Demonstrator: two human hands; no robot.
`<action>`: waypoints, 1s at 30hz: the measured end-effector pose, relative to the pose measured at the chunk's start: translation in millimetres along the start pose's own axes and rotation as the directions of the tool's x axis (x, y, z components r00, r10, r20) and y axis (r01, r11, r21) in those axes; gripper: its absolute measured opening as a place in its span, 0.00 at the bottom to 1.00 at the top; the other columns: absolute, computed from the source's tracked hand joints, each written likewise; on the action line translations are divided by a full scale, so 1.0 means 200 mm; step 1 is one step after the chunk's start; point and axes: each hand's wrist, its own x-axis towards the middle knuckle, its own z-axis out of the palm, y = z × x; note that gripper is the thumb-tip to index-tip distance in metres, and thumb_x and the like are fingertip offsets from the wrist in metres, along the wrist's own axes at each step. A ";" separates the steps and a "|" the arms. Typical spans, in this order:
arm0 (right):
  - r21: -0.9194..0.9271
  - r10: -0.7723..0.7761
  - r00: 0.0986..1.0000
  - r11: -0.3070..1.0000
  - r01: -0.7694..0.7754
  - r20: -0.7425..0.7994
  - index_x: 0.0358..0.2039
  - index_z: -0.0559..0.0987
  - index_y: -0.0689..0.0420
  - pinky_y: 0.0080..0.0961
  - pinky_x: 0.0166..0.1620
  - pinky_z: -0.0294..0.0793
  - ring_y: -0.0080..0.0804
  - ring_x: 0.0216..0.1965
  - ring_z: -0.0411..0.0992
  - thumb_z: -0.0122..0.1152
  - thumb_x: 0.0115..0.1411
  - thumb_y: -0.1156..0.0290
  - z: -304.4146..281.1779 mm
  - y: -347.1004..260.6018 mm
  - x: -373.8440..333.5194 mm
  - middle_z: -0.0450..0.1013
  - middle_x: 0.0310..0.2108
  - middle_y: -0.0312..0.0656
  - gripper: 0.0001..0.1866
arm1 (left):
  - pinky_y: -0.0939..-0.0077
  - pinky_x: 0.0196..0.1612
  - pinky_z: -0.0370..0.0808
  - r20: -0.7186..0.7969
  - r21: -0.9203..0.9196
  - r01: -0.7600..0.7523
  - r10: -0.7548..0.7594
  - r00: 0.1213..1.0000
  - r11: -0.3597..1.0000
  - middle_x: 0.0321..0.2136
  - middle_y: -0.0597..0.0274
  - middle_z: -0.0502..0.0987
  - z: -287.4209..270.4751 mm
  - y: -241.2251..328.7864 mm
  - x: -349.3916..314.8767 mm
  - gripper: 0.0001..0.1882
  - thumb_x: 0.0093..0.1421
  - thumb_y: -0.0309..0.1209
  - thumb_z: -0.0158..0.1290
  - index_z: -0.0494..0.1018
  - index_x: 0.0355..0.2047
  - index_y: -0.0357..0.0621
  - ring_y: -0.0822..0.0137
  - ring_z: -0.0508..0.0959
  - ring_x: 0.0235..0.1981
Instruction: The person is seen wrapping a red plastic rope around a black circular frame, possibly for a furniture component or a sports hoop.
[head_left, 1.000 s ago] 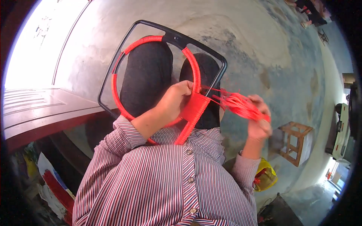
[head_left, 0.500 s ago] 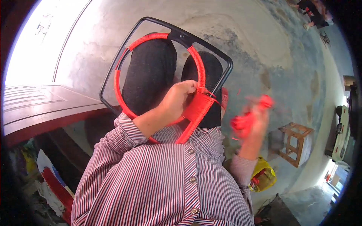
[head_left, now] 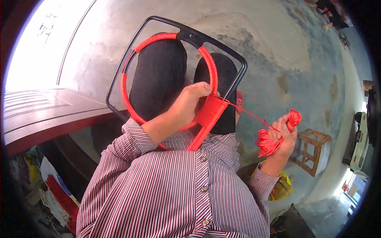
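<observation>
A round frame (head_left: 124, 93) wrapped in red cord rests tilted across my lap, with a black metal bracket (head_left: 241, 73) around its far side. My left hand (head_left: 189, 101) is closed on the frame's right side, its thumb on the wrapped rim and its fingers partly hidden behind the red woven panel (head_left: 209, 112). Out to the right, my right hand (head_left: 285, 137) grips a bundle of red cord (head_left: 269, 142), whose loops stick out on both sides of the fist. From the panel's upper corner a strand (head_left: 254, 116) runs taut to that hand.
Left of me is a dark red panelled wooden surface (head_left: 47, 115). A wooden stool (head_left: 311, 152) stands on the concrete floor to the right, near a yellow bag (head_left: 282, 188). Another person (head_left: 332, 14) is at the far upper right. Scraps (head_left: 55, 198) lie at lower left.
My right hand has moved outward to the right and slightly down with the cord bundle, and the strand is now stretched straight. My left hand stays on the frame.
</observation>
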 end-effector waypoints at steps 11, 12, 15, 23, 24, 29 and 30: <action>0.275 -0.065 0.976 0.962 0.005 0.208 0.35 0.65 0.59 0.17 0.14 0.49 0.17 0.11 0.51 0.54 0.59 0.77 0.09 -0.03 -0.04 0.56 0.14 0.32 0.07 | 0.71 0.43 0.75 0.085 0.303 -0.040 0.014 0.996 0.952 0.35 0.53 0.76 0.05 0.02 -0.05 0.12 0.58 0.24 0.44 0.69 0.42 0.33 0.64 0.78 0.36; 0.275 -0.064 0.976 0.962 0.005 0.207 0.35 0.65 0.59 0.17 0.14 0.49 0.17 0.11 0.51 0.54 0.59 0.77 0.11 -0.03 -0.04 0.56 0.14 0.32 0.07 | 0.71 0.43 0.75 0.085 0.303 -0.039 0.014 0.996 0.952 0.35 0.53 0.76 0.05 0.02 -0.06 0.12 0.58 0.24 0.44 0.69 0.42 0.33 0.64 0.78 0.36; 0.364 -0.059 0.977 0.931 -0.020 0.205 0.34 0.65 0.58 0.17 0.14 0.49 0.18 0.10 0.50 0.51 0.60 0.77 0.23 -0.04 -0.06 0.56 0.14 0.31 0.05 | 0.70 0.40 0.78 0.191 0.359 -0.041 -0.031 0.981 0.932 0.36 0.51 0.76 0.04 0.03 -0.07 0.14 0.58 0.20 0.46 0.65 0.46 0.30 0.62 0.79 0.33; -0.101 -0.138 0.967 0.988 0.119 -0.212 0.45 0.69 0.61 0.24 0.25 0.64 0.24 0.23 0.64 0.53 0.58 0.73 -0.02 -0.11 0.11 0.68 0.27 0.36 0.14 | 0.66 0.39 0.79 0.155 0.264 -0.008 -0.034 0.987 0.964 0.36 0.48 0.76 0.00 0.02 -0.02 0.18 0.58 0.25 0.49 0.63 0.48 0.30 0.58 0.80 0.31; -0.272 -0.187 0.899 0.959 0.080 -0.396 0.48 0.69 0.62 0.25 0.31 0.68 0.27 0.28 0.67 0.53 0.58 0.72 -0.08 -0.12 0.14 0.71 0.32 0.39 0.17 | 0.66 0.39 0.79 0.155 0.267 -0.010 -0.033 0.987 0.964 0.36 0.48 0.76 0.01 0.02 -0.01 0.18 0.58 0.25 0.49 0.63 0.48 0.30 0.58 0.80 0.31; -0.536 0.073 0.993 0.844 -0.014 0.088 0.50 0.71 0.64 0.26 0.44 0.70 0.29 0.38 0.71 0.58 0.55 0.73 -0.05 0.00 0.02 0.72 0.39 0.41 0.21 | 0.68 0.37 0.77 0.127 0.273 0.129 -0.168 0.977 0.953 0.32 0.47 0.78 0.06 0.06 0.02 0.14 0.62 0.34 0.47 0.69 0.39 0.33 0.57 0.80 0.28; -0.713 0.202 0.931 0.696 0.082 0.305 0.51 0.71 0.65 0.25 0.45 0.71 0.30 0.38 0.72 0.59 0.54 0.74 0.01 0.06 0.00 0.73 0.38 0.40 0.22 | 0.68 0.37 0.77 0.129 0.284 0.122 -0.164 0.978 0.951 0.32 0.47 0.78 0.06 0.07 0.02 0.14 0.62 0.34 0.47 0.69 0.39 0.33 0.57 0.80 0.28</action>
